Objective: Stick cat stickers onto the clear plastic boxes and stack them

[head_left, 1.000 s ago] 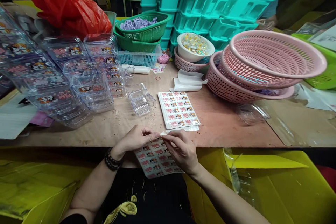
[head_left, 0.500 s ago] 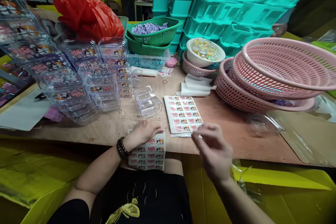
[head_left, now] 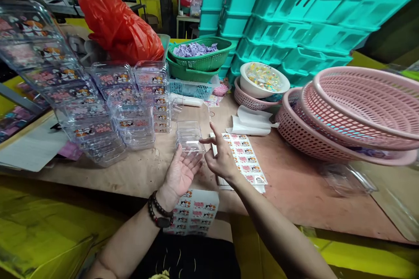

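Note:
A clear plastic box (head_left: 189, 134) sits on the table in front of me. My left hand (head_left: 180, 174) is palm up with its fingers stretched out at the box's near edge; I cannot tell whether they touch it. To the right, my right hand (head_left: 221, 154) has its fingers apart, one pointing up and another reaching left toward the box; nothing shows in it. Under my right hand lies a stack of sticker sheets (head_left: 247, 157) with cat pictures and pink print. Another sticker sheet (head_left: 196, 216) hangs over my lap, partly behind my left wrist.
Stacked clear boxes with cat stickers (head_left: 131, 113) stand at left, below a red plastic bag (head_left: 118, 26). Green baskets (head_left: 225, 48) and a white bowl of small packets (head_left: 284, 85) are behind. Pink baskets (head_left: 294, 130) stand right, white paper scraps (head_left: 252, 120) nearer, teal crates (head_left: 278, 13) at back.
My left hand has left the lap sheet, turned palm up and moved to the box. From the sticker stack, my right hand has moved left and its pinch has opened. The view has shifted.

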Action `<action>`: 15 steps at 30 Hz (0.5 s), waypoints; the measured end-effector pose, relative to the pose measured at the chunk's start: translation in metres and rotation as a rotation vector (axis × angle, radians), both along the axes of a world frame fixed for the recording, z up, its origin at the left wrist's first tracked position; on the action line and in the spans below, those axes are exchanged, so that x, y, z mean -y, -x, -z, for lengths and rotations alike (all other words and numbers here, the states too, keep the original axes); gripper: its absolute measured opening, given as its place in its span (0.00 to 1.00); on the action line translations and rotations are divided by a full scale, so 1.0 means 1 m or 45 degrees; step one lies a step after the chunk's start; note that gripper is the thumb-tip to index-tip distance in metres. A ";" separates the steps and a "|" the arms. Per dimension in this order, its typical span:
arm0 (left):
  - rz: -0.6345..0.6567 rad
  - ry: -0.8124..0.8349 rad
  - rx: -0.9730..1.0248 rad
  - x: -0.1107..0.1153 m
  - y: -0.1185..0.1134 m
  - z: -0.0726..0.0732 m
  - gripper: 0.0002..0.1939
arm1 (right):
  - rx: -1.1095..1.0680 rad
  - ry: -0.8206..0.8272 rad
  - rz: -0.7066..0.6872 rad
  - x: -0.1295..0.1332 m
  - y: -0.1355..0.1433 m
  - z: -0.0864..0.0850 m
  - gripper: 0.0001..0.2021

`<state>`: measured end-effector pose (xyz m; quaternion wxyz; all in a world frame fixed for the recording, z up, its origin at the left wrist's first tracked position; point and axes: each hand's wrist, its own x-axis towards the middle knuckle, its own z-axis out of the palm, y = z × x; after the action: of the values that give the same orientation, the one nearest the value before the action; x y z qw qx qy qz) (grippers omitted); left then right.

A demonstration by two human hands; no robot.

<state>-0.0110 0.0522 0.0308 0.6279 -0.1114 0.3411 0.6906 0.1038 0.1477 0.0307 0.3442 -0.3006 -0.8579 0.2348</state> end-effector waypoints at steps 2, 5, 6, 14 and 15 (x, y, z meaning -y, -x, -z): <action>-0.067 0.019 0.013 -0.004 0.002 -0.005 0.12 | -0.010 0.092 -0.052 -0.005 0.000 -0.005 0.44; -0.120 0.020 0.045 -0.004 0.002 -0.009 0.09 | 0.032 0.082 -0.311 -0.012 0.003 -0.005 0.43; -0.124 0.014 0.059 -0.003 0.002 -0.009 0.10 | 0.066 0.058 -0.389 -0.014 0.003 -0.003 0.43; 0.004 -0.112 0.201 0.025 -0.007 0.008 0.15 | 0.085 0.060 -0.351 -0.012 -0.004 -0.002 0.41; 0.022 -0.113 0.221 0.028 -0.008 0.010 0.16 | -0.001 0.063 -0.284 -0.011 -0.006 -0.007 0.38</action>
<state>-0.0034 0.0239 0.0205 0.6654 -0.1399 0.2553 0.6874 0.1096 0.1583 0.0380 0.3085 -0.2114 -0.8799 0.2930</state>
